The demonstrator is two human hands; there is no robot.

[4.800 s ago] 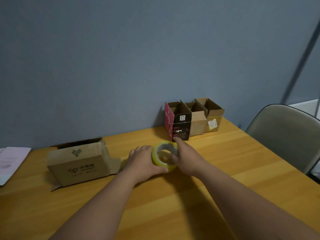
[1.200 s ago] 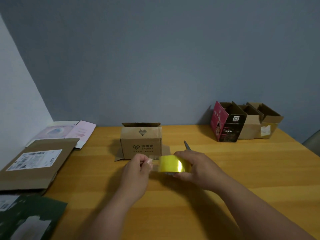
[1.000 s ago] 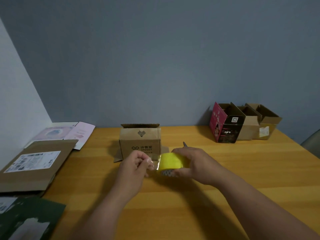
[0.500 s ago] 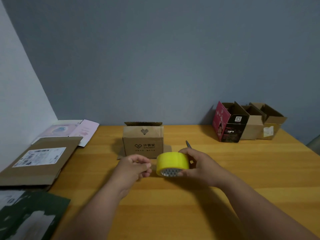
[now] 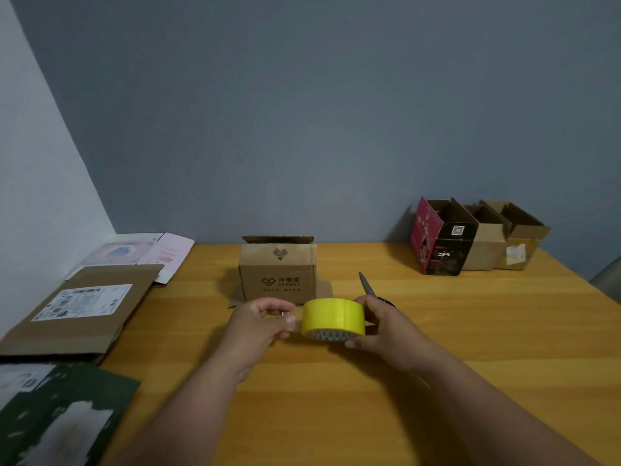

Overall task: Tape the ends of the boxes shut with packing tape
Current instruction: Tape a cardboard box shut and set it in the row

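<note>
Left fingers [image 5: 285,316]: curled, thumb and fingertips pinched together just beside the roll's left edge; whether a free tape end lay between them could not be told
Right fingers [image 5: 361,302]: wrapped round the right side of the yellow tape roll [image 5: 332,317], holding it above the tabletop [image 5: 470,331]
Step in hand: judged to be drawing out the tape end; a steady roll and a straight leftward pull would keep the strip flat
Target box [image 5: 278,272]: just behind the hands, top flap up
Scissors [image 5: 368,285]: behind the right hand
Other boxes [image 5: 477,240]: far right, open-topped, well apart
</note>
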